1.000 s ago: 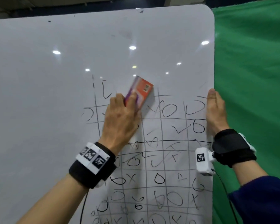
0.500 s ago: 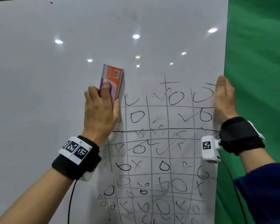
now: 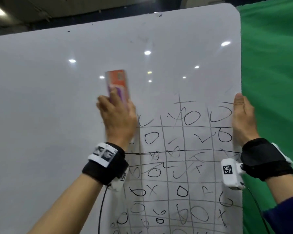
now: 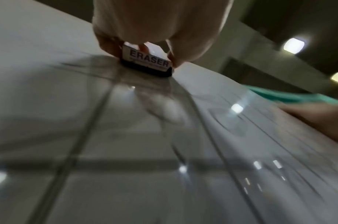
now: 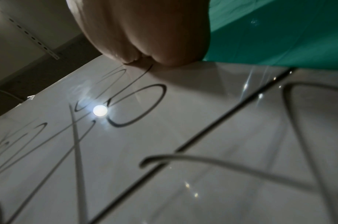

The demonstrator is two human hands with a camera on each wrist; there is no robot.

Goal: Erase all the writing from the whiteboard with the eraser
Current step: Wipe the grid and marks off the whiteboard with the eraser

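- the left hand [image 3: 118,119] grasps the whiteboard eraser [image 3: 117,85] by its long sides, fingers curled round the orange-and-purple casing; the left wrist view shows its dark felt face flat against the whiteboard [image 3: 41,115].
- the eraser sits upright near the middle of the board, just above and left of the grid of noughts, crosses and ticks [image 3: 176,166], at the grid's upper left corner.
- the right hand [image 3: 242,117] lies against the board's right edge, thumb along the front face; whether the other fingers wrap behind the edge cannot be told, but it appears to steady the panel.
- the step in hand, as i judge it: wiping the top of the grid; the eraser is blurred, so a stroke seems under way.
- most of the writing is left: the grid fills the lower right of the board, down past the bottom of the head view.
- the next move calls for firm, flat strokes rightward and downward across the rows, with the right hand bracing the panel.
- behind the board's right side hangs a green backdrop [image 3: 274,81].
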